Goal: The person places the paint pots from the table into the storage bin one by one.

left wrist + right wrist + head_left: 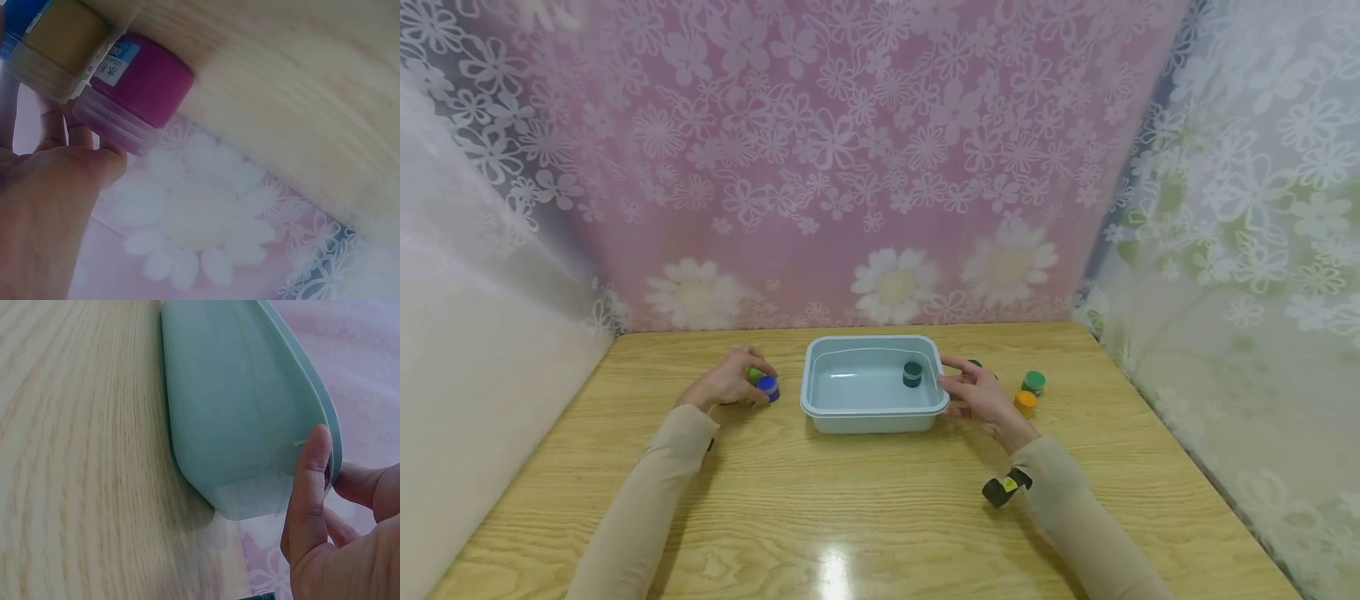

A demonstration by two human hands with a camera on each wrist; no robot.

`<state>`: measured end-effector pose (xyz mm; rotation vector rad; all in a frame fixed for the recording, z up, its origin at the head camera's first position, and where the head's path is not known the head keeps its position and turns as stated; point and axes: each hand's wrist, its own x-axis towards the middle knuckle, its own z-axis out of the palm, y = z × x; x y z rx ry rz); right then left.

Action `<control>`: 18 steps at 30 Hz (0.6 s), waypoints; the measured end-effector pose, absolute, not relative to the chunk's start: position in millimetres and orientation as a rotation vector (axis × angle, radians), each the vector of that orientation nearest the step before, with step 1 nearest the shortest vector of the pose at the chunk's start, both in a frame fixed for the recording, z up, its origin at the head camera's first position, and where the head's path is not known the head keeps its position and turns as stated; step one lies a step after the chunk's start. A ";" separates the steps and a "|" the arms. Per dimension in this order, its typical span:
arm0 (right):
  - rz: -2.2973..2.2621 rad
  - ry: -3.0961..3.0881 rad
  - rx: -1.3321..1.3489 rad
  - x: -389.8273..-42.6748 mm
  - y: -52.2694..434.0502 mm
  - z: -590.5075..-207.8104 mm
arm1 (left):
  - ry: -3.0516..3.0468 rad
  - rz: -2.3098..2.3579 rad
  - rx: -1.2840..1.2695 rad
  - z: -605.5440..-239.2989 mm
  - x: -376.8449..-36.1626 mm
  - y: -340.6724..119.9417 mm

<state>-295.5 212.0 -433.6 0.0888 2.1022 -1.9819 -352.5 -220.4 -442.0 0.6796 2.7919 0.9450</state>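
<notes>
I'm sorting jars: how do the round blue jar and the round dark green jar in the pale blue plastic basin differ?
The blue jar is vivid; the dark green jar is nearly black. The blue jar is outside the basin, at the left hand; the dark green jar is inside. Both are cylindrical.

Saw a wood-grain table [880, 517] bearing a pale blue basin [874, 423] toward twelve o'clock, a green jar [1033, 382] and an orange jar [1026, 404] around that basin's three o'clock, a magenta jar [150, 87] and an ochre jar [69, 34] around its nine.
</notes>
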 end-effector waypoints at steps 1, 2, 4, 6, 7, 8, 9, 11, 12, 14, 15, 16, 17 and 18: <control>-1.979 2.103 0.092 -295.5 211.8 -433.6 | 2.791 0.941 0.671 -443.1 -353.7 -220.8; -1.975 2.106 0.095 -295.3 211.5 -433.4 | 2.786 0.943 0.661 -444.2 -355.0 -221.5; -1.967 2.109 0.097 -295.2 211.2 -433.2 | 2.772 0.960 0.643 -445.7 -357.4 -223.4; -1.968 2.105 0.101 -295.1 210.8 -432.7 | 2.756 0.996 0.620 -445.8 -359.5 -225.6; -1.968 2.104 0.103 -295.1 210.7 -432.3 | 2.749 1.015 0.605 -445.5 -360.6 -226.9; -1.968 2.104 0.103 -295.1 210.7 -432.0 | 2.739 1.040 0.594 -444.2 -361.2 -228.1; -1.969 2.102 0.103 -295.2 210.7 -431.7 | 2.732 1.064 0.579 -442.6 -361.6 -229.1; -1.972 2.100 0.106 -295.3 210.7 -431.1 | 2.738 1.092 0.563 -439.0 -361.9 -230.6; -1.973 2.098 0.106 -295.4 210.8 -431.0 | 2.743 1.097 0.560 -437.4 -361.9 -231.0; -1.975 2.098 0.105 -295.2 210.9 -430.8 | 2.747 1.114 0.538 -433.2 -360.3 -231.4; -1.976 2.095 0.106 -295.1 210.9 -430.7 | 2.748 1.124 0.526 -431.7 -359.5 -231.1; -1.976 2.092 0.106 -295.0 211.0 -430.8 | 2.745 1.138 0.523 -430.0 -358.4 -230.5; -1.979 2.088 0.106 -294.8 211.1 -430.8 | 2.730 1.161 0.519 -428.4 -357.1 -229.9; -1.982 2.085 0.107 -294.7 211.1 -430.9 | 2.719 1.181 0.520 -426.8 -355.9 -229.0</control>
